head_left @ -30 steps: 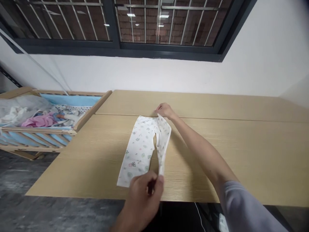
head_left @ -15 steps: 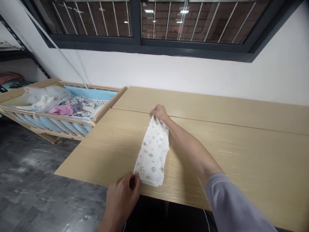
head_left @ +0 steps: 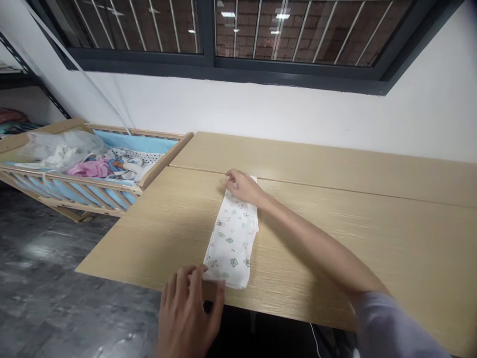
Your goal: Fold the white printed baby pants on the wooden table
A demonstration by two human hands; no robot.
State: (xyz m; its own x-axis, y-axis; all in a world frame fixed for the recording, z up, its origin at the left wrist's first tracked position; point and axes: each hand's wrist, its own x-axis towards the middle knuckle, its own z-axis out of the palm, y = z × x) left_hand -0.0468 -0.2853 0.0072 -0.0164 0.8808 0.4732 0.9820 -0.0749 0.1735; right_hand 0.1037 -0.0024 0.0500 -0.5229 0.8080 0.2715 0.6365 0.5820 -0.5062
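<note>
A folded white cloth (head_left: pixel 231 238) with small green and pink prints lies lengthwise on the wooden table, as a narrow strip. Over its far end is my right hand (head_left: pixel 244 188), slightly blurred, with loosely bent fingers apart and reaching past the cloth's left edge. My left hand (head_left: pixel 190 308) is at the table's front edge, beside the cloth's near left corner. Its thumb and fingers are spread, and nothing is gripped between them. Whether its fingertips touch the cloth is hard to see.
The table (head_left: pixel 335 238) reaches to the wall beneath a barred window (head_left: pixel 298 35). To the left stands a wooden crib (head_left: pixel 164 164) with blue lining, holding a pink cloth (head_left: pixel 91 168) and other fabrics. A grey floor (head_left: pixel 40 288) shows at lower left.
Both hands have loosened from the cloth's ends. My right hand has turned and spread over the far end; my left has opened its pinch at the near corner. The cloth lies flatter.
</note>
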